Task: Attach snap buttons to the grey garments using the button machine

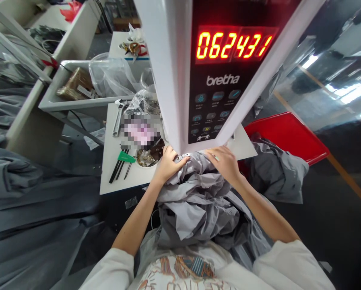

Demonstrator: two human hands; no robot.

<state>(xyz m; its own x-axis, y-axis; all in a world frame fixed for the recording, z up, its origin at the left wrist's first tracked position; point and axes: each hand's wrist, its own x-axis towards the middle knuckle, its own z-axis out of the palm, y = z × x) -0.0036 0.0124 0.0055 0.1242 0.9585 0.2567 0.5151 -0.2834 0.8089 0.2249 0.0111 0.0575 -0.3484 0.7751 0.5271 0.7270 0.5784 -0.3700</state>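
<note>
While the bulk of the crumpled grey woven garment [198, 201] lies heaped in the person's lap, only its far edge has reached the foot of the tall white machine column [165, 80], whose dark panel shows a red-lit counter [234, 45]. Judging from that, the work looks to be at the positioning stage: the cloth is brought up and held at the machine, and most of the piece hangs loose and unhandled. Whether anything has yet been fixed to this edge cannot be told, since the column hides the working point.

The left hand [168, 164] has its grip curled shut over a fold of the garment's edge, fingertips tucked against the base of the column. The right hand [225, 162] lies flat with fingers close together, pressing the cloth down rather than pinching it. The held edge runs between the two hands, taut there, and falls away toward the body in loose folds.

On the white tabletop [114, 181] to the left lie a steel adjustable wrench [118, 117], a green plastic tag [126, 157] and a round dish of small metal pieces [144, 158]. To the right, another heap of grey cloth [277, 173] spills from a red plastic tray [289, 135].
</note>
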